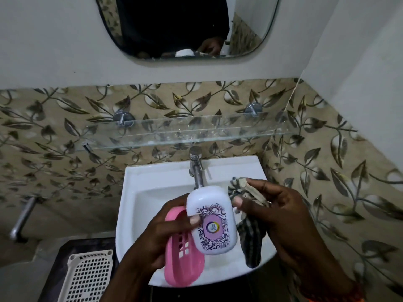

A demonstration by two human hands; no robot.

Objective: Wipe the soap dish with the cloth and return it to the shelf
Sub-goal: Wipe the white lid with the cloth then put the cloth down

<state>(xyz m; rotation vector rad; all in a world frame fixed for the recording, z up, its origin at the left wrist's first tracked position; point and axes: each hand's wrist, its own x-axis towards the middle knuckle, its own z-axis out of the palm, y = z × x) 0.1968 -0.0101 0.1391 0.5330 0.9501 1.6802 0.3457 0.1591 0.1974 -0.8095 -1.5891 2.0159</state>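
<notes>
The soap dish is in two parts over the sink: a white lid (210, 219) with a purple ornamental label, and a pink slotted base (182, 260) beneath and left of it. My left hand (159, 243) grips both, thumb pressed on the lid's label. My right hand (281, 216) holds a striped grey cloth (250, 238) bunched against the lid's right edge; the cloth's tail hangs down over the basin. The glass shelf (187, 134) on the wall above the tap carries nothing.
A white basin (152, 186) sits below with a chrome tap (196, 168) at its back. A white perforated basket (87, 277) stands at lower left, a metal wall tap (21, 219) at far left. A mirror (181, 29) hangs above; patterned tiles enclose the corner.
</notes>
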